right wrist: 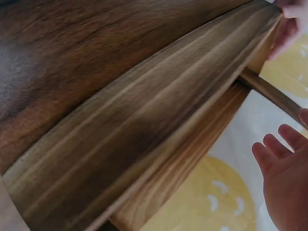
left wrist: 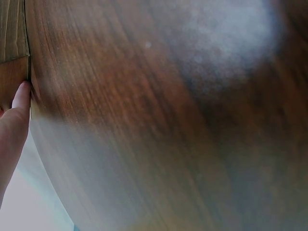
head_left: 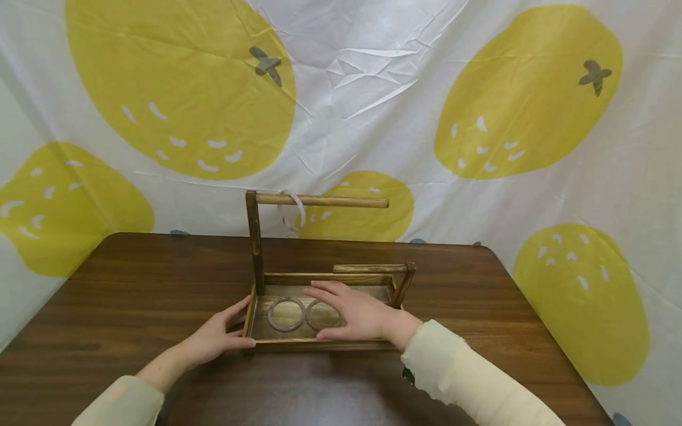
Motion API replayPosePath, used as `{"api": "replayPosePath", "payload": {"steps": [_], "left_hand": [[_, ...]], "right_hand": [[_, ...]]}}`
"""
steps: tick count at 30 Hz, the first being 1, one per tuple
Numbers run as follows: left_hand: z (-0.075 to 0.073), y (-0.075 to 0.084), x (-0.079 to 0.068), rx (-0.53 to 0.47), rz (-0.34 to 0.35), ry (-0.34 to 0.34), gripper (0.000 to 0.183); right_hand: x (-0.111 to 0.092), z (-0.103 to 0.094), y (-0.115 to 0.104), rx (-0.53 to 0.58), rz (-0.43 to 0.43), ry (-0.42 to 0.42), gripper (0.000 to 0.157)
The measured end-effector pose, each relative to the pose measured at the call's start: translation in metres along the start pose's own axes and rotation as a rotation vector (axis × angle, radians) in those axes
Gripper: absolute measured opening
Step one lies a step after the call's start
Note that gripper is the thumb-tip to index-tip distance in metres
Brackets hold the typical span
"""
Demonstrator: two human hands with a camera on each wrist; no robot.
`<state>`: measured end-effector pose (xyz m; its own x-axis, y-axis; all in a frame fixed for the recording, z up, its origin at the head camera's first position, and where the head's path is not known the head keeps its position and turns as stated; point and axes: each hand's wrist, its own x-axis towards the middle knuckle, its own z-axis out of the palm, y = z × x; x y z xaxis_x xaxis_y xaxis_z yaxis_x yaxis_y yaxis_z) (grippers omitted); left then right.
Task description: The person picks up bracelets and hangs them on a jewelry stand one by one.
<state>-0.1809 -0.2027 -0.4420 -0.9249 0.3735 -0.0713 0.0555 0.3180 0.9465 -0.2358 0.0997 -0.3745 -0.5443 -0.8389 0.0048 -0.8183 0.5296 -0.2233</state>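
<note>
A wooden stand (head_left: 256,236) has a shallow tray base (head_left: 351,345), a tall arm at its left and a lower arm (head_left: 367,268) at its right. My left hand (head_left: 213,337) holds the tray's left end, thumb at the front corner and fingers along the end wall. Over the tray's middle, my right hand (head_left: 357,310) is spread palm down with fingers extended. One ring-shaped bangle (head_left: 286,314) lies in the tray; a second bangle (head_left: 311,322) beside it is partly hidden under the right hand. Another pale bangle (head_left: 301,212) hangs from the upper bar (head_left: 341,202).
The stand sits on a dark brown wooden table (head_left: 160,278). Behind the table hangs a white cloth (head_left: 362,118) printed with large yellow fruit shapes. The upper bar's free end points right, above the tray.
</note>
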Motion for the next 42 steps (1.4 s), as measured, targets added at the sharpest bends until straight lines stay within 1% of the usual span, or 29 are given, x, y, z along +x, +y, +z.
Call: {"api": "replayPosePath", "payload": {"steps": [8, 11, 15, 21, 25, 33, 42], "left_hand": [[0.000, 0.000, 0.000, -0.012, -0.016, 0.003, 0.098], [0.000, 0.000, -0.001, -0.019, -0.024, 0.002, 0.099], [0.000, 0.000, 0.000, -0.015, -0.019, 0.001, 0.100], [-0.001, -0.003, 0.002, -0.023, -0.036, 0.005, 0.100], [-0.001, -0.003, 0.002, -0.019, -0.040, 0.003, 0.101], [-0.001, -0.001, 0.001, -0.027, -0.039, 0.003, 0.101], [-0.002, -0.003, 0.001, -0.036, -0.029, 0.001, 0.103]], "right_hand": [[0.004, 0.011, 0.011, 0.001, 0.075, -0.014, 0.080], [0.006, 0.016, 0.015, 0.012, 0.093, -0.025, 0.079], [0.009, 0.022, 0.019, 0.028, 0.119, -0.041, 0.079], [0.014, 0.031, 0.024, -0.006, 0.148, -0.053, 0.080], [0.016, 0.035, 0.025, 0.007, 0.172, -0.074, 0.081], [0.019, 0.040, 0.027, 0.006, 0.164, -0.072, 0.081], [0.024, 0.045, 0.028, -0.073, 0.137, -0.089, 0.077]]}}
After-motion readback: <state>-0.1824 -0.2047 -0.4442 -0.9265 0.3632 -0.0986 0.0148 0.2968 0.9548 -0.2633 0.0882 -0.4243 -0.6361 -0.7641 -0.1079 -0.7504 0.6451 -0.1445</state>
